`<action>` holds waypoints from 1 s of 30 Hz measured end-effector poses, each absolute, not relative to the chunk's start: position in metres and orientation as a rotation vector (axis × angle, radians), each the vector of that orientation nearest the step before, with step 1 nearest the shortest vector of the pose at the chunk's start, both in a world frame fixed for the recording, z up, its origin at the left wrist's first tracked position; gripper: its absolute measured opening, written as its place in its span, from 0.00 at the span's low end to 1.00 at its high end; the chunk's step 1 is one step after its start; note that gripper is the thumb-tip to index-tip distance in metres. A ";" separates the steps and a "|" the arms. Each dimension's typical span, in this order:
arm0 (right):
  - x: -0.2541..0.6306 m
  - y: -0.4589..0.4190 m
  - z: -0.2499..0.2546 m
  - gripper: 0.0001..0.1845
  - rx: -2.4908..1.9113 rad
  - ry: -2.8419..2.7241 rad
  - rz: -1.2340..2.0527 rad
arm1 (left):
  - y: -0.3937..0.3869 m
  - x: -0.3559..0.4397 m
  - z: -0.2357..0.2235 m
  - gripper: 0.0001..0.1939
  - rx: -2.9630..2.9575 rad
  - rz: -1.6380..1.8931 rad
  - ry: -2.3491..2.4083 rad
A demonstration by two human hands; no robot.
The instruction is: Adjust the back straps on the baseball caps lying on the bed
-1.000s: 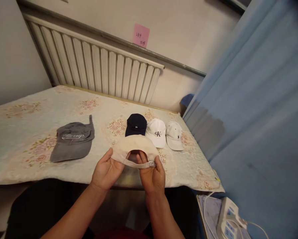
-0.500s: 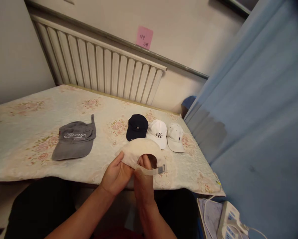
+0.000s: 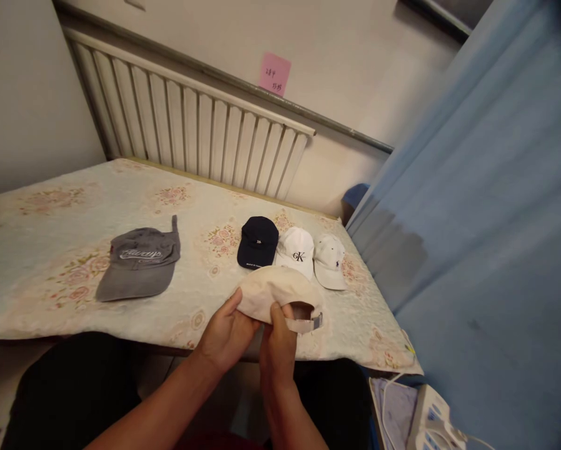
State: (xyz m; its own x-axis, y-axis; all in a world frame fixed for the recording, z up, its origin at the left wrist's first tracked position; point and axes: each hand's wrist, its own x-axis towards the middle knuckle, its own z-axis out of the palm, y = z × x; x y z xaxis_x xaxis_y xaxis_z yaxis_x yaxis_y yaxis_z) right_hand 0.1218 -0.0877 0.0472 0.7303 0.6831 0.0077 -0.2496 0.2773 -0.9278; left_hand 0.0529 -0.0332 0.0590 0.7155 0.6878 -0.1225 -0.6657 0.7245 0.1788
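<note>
A cream baseball cap [image 3: 278, 289] is held up over the front edge of the bed, its back opening and strap with a metal buckle facing me. My left hand [image 3: 227, 331] grips the cap's left side, thumb on the outside. At the edge of the back opening, my right hand [image 3: 279, 334] pinches the fabric, thumb outside and fingers partly inside. Just beyond lie a navy cap [image 3: 258, 240], a white cap with "CK" lettering [image 3: 295, 250] and another white cap with a small dark emblem [image 3: 330, 259]. A grey cap [image 3: 142, 262] with white script rests farther left.
The caps lie on a bed with a floral cover [image 3: 205, 212]. Behind it are a white radiator [image 3: 191, 119] and a pink note [image 3: 274, 74] on the wall. A blue curtain [image 3: 486, 219] hangs at right, above a power strip [image 3: 433, 419] with cables.
The cream cap has shifted slightly right and tilted. My right thumb has come onto the outside of the cap beside the opening; earlier those fingers reached inside. The other caps lie unmoved.
</note>
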 end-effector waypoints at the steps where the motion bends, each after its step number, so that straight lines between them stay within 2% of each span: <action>1: 0.124 -0.088 0.048 0.15 -1.109 -0.434 0.646 | -0.030 0.052 0.057 0.26 0.117 0.760 0.202; 12: 0.133 -0.097 0.047 0.10 -1.103 -0.482 0.551 | -0.019 0.057 0.044 0.26 0.081 0.755 0.250; 16: 0.127 -0.092 0.042 0.19 -0.960 -0.426 0.588 | -0.027 0.061 0.052 0.25 0.140 0.718 0.257; 19: 0.125 -0.086 0.034 0.26 -1.045 -0.403 0.552 | -0.038 0.063 0.056 0.24 0.189 0.655 0.240; 26: 0.129 -0.085 0.037 0.25 -1.101 -0.307 0.614 | -0.049 0.057 0.045 0.17 0.388 0.565 0.305; 30: 0.143 -0.092 0.044 0.23 -1.168 -0.360 0.535 | -0.050 0.037 0.029 0.13 0.629 0.480 0.335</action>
